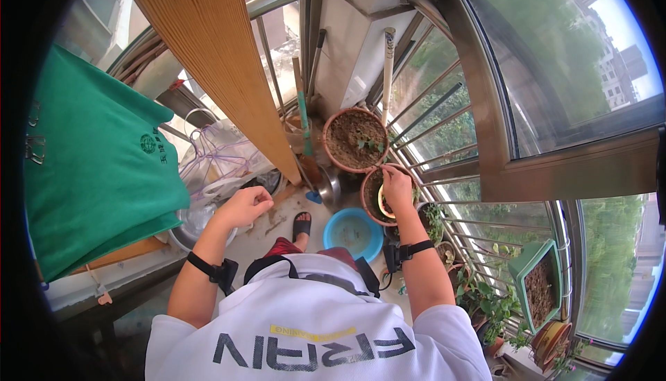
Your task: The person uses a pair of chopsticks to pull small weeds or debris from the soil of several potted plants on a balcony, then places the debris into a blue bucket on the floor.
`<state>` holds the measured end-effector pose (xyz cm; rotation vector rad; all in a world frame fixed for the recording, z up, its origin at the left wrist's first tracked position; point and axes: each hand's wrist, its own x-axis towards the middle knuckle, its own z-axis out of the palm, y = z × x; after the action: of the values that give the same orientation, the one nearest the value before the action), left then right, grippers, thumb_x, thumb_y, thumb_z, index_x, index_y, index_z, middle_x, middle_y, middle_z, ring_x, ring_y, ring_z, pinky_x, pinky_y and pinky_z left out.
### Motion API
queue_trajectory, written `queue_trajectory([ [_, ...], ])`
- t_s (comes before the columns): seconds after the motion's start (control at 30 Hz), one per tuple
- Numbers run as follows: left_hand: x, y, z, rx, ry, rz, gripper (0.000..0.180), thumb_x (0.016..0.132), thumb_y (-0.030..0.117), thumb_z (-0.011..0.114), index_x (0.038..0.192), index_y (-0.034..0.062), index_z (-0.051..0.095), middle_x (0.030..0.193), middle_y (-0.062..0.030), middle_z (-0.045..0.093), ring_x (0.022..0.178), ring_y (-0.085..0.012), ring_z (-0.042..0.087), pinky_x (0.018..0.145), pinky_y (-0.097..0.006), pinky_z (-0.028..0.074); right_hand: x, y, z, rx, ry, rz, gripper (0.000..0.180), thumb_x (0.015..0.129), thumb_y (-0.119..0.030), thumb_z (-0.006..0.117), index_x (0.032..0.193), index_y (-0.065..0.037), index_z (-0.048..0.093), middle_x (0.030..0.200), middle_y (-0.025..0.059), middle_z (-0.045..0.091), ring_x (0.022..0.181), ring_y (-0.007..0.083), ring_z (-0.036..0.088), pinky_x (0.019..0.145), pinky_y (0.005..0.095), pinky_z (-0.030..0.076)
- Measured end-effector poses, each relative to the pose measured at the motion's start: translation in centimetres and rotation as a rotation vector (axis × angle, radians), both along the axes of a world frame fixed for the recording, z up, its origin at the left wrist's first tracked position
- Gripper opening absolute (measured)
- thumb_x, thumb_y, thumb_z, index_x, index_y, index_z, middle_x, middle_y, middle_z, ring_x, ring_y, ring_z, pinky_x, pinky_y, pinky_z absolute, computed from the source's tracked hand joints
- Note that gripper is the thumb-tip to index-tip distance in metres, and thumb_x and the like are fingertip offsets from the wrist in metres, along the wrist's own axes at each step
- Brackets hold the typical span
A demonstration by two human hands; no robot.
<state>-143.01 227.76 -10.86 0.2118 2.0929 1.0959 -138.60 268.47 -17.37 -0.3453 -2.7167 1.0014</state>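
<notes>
Right hand (397, 185) pinching cup (383, 204); left hand (244, 206) (empty) curled

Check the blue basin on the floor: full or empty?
Looks empty: the blue basin stands upright by the sandalled foot, its bare inside bottom visible. A thin film of water, cannot tell.

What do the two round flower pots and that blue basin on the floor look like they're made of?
Both the larger pot and the smaller pot under the right hand look like unglazed terracotta: matte reddish-brown rims. The blue basin seems plastic: even bright colour, smooth, slightly glossy surface.
</notes>
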Motion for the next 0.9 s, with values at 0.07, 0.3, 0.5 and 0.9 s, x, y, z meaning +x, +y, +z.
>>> queue_trajectory([
  [0.07,-0.3,0.4,0.2,-0.014,0.009,-0.005,0.019,0.096,0.018,0.067,0.101,0.0002,0.068,0.086,-0.0035,0.069,0.078,-0.0114,0.062,0.072,-0.029,0.052,0.3,0.5,1.1,0.001,-0.105,-0.035,0.020,0.099,-0.014,0.063,0.105,-0.001,0.076,0.085,0.0244,0.072,0.077,0.0431,0.069,0.071,0.0479,0.056],
  [0.3,0.1,0.5,-0.2,-0.019,0.014,0.022,0.021,0.095,0.019,0.070,0.102,-0.0001,0.068,0.086,-0.0062,0.070,0.075,-0.0135,0.063,0.068,-0.031,0.053,2.0,2.4,1.9,0.026,0.001,-0.138,0.019,0.099,-0.015,0.063,0.104,-0.002,0.077,0.084,0.0219,0.073,0.076,0.0405,0.070,0.069,0.0484,0.055],
  [0.5,-0.1,0.9,-0.5,-0.013,0.054,-0.027,0.022,0.095,0.020,0.070,0.102,-0.0009,0.068,0.086,-0.0072,0.070,0.075,-0.0142,0.063,0.068,-0.032,0.053,2.0,1.9,-0.2,0.058,-0.025,-0.098,0.020,0.098,-0.016,0.064,0.105,-0.001,0.076,0.090,0.0238,0.073,0.082,0.0423,0.071,0.075,0.0482,0.057],
  [0.9,0.1,2.0,0.0,-0.038,0.018,-0.032,0.025,0.096,0.022,0.070,0.105,-0.0007,0.068,0.090,-0.0086,0.071,0.079,-0.0161,0.065,0.074,-0.033,0.054,2.2,1.8,0.9,0.090,-0.046,-0.097,0.018,0.097,-0.014,0.064,0.100,-0.001,0.077,0.087,0.0227,0.073,0.077,0.0419,0.070,0.073,0.0488,0.057],
])
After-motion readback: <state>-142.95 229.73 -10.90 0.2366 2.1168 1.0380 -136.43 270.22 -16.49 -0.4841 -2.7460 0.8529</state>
